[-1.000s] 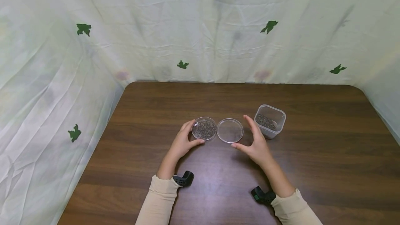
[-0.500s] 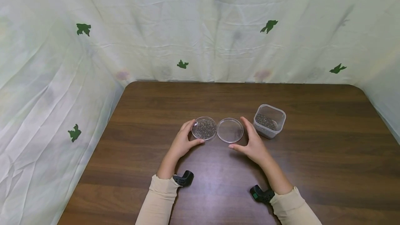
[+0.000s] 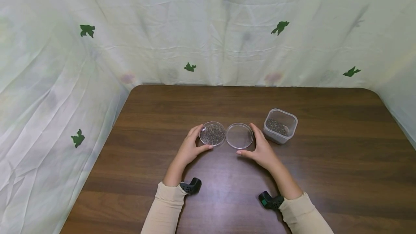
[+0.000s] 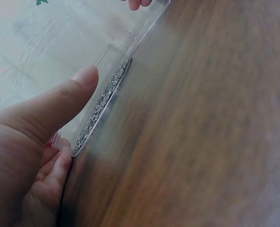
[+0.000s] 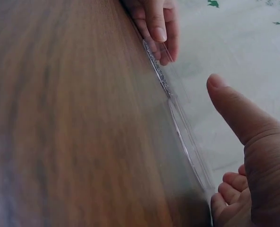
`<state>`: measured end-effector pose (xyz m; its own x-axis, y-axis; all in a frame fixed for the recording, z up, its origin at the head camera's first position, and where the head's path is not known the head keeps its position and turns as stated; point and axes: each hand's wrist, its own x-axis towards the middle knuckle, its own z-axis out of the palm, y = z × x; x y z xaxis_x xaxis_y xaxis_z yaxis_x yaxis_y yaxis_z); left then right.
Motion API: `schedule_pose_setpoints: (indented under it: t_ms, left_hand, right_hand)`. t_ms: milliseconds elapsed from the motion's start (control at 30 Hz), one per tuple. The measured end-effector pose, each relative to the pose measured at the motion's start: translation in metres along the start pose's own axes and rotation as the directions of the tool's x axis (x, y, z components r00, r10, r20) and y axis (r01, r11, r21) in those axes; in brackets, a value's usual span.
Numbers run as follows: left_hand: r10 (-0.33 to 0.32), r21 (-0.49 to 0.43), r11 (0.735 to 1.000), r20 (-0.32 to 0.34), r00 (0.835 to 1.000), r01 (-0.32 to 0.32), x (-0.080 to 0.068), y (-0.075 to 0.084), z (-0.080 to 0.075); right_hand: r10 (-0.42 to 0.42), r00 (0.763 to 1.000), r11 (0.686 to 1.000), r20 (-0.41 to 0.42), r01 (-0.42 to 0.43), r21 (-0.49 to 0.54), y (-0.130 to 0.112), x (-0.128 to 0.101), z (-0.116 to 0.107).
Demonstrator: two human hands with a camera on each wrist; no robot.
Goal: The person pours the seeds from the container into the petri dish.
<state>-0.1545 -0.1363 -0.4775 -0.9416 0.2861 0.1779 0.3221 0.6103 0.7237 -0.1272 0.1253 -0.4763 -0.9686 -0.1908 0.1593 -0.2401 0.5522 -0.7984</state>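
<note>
A clear petri dish (image 3: 212, 134) with a layer of dark grey granules lies flat on the table. My left hand (image 3: 188, 149) holds it by the rim, thumb at the near side and fingers at the far left. Beside it, rims close together, is a second clear round dish (image 3: 239, 136) with nothing in it; whether it is the lid I cannot tell. Around its right side my right hand (image 3: 264, 152) is spread, the thumb standing off from the wall in the right wrist view. Those fingers come close to the rim; contact is unclear.
To the right of my right hand stands a clear square plastic tub (image 3: 281, 125), partly filled with the same dark granules. Everything rests on a brown wooden table (image 3: 341, 147). A pale curtain (image 3: 221, 28) with green patches hangs behind it.
My right hand has moved a little left, closer round the second dish. The left hand, both dishes and the tub stay in place.
</note>
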Motion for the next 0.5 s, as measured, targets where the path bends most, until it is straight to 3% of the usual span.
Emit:
schedule_pose_setpoints:
  t_ms: [500]
  left_hand:
    - [-0.006, 0.001, 1.000, 0.003, 1.000, 0.006, 0.0000, -0.0014, 0.0005]
  right_hand:
    - [0.033, 0.999, 0.997, 0.008, -0.033, -0.067, -0.0010, 0.0049, 0.0038]
